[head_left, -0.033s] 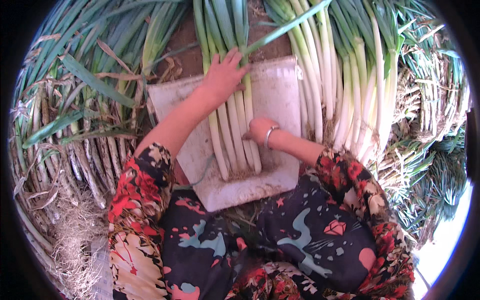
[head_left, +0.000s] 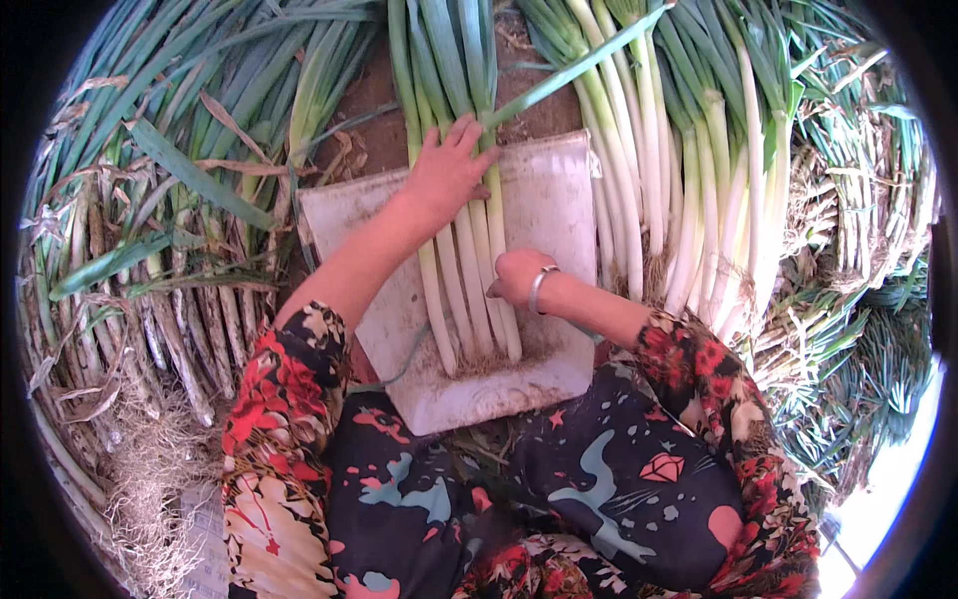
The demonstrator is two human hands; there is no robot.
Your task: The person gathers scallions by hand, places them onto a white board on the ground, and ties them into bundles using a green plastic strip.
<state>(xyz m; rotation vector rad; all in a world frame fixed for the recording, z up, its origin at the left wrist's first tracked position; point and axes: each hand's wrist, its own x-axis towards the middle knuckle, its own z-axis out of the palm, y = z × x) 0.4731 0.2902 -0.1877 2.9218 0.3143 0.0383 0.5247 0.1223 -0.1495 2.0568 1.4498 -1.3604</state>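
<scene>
Several long green onions (head_left: 464,290) lie side by side on a soiled white board (head_left: 554,220) over my lap. Their white root ends point toward me, and the green leaves run off the far edge. Across the stalks, where white turns to green, lies my left hand (head_left: 446,172), fingers stretched out flat on them. My right hand (head_left: 519,278), with a silver bracelet (head_left: 540,288) at its wrist, is closed beside the rightmost stalk, its thumb tip against or close to it. Whatever its curled fingers may hold is hidden.
To the left is a big heap of unpeeled green onions (head_left: 190,309) with dry leaves and tangled roots (head_left: 150,499). Cleaned, white-stemmed onions (head_left: 699,220) lie to the right of the board. Beyond them are bundled onions (head_left: 868,200) at the far right.
The board and onions sit slightly lower in the picture. My right hand has come a little lower with them; both hands keep nearly the same pose.
</scene>
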